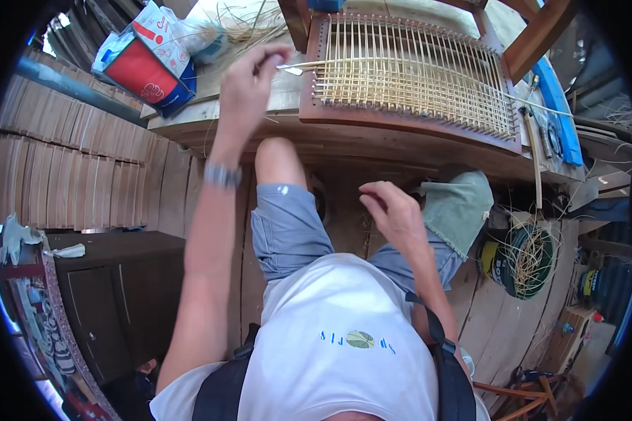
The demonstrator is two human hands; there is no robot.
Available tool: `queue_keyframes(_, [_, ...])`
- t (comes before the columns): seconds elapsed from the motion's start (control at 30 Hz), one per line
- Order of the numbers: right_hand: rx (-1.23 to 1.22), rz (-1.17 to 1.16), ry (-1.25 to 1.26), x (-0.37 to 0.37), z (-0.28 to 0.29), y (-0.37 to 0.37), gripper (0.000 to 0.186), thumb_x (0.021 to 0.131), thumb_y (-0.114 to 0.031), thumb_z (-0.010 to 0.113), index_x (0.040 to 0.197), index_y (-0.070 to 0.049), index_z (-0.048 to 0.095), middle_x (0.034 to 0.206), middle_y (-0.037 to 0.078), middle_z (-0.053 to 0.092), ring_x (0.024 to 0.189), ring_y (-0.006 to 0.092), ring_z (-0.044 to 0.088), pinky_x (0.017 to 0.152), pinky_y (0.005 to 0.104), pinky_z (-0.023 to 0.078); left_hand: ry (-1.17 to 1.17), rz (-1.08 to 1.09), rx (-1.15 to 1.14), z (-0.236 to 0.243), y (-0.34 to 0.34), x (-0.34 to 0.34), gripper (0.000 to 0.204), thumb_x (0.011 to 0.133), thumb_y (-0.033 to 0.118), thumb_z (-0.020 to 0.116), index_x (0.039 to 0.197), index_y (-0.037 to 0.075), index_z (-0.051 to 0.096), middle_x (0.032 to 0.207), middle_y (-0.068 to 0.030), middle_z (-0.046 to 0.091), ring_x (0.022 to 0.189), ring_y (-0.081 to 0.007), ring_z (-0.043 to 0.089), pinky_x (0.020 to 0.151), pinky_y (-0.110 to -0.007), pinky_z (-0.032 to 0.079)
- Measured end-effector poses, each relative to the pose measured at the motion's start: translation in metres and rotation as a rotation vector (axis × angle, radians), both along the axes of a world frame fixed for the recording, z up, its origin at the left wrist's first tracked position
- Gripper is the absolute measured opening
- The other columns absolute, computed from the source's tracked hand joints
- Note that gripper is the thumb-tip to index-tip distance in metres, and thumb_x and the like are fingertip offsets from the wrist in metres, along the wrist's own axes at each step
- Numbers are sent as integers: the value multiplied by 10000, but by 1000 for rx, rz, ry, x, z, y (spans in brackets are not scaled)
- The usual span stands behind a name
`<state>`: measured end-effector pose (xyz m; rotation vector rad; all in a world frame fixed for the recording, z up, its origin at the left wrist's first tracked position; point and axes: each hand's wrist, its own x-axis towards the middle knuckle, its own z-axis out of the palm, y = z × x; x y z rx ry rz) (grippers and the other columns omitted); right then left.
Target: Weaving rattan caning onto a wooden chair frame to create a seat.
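Observation:
A wooden seat frame (414, 121) lies on the bench with pale cane strands (407, 81) woven across it. The weave is dense along the near side; toward the far side mostly lengthwise strands show. Just left of the frame, my left hand (246, 88), slightly blurred, pinches the end of a cane strand (309, 64) that runs into the weave. A small flat white piece (291, 69) shows by those fingers; I cannot tell what it is. Over my lap my right hand (399, 216) hangs with its thumb apart from loosely bent fingers, and nothing shows in it.
A red and blue bag (151, 74) stands on the bench at left, near loose cane (249, 24). Tools (551, 133) lie at the bench's right end. A bucket of cane scraps (523, 259) sits on the floor at right. Stacked wood slats (63, 179) line the left; a green cloth (456, 210) covers my right knee.

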<state>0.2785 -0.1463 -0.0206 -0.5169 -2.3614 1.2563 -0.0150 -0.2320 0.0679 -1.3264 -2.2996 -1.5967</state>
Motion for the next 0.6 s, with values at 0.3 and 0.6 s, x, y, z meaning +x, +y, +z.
queue_keyframes(0.3, [-147,-95,-186,64,-13,-42,178,936,-113,681,1084,-17,700,926,124,708,752,203,663,705,309,521,319,-221,-581,-130,56,-186,179,845,187,741,986,80,763,943,-159,735,919,-326,697,808,-431,536])
queue_keyframes(0.6, [-218,-180,-332,79,-17,-40,177,933,-134,680,1073,-28,705,912,152,721,780,265,701,712,345,537,338,-120,-833,-113,58,-176,232,894,250,663,997,42,652,1054,-235,686,990,-421,661,853,-478,525])
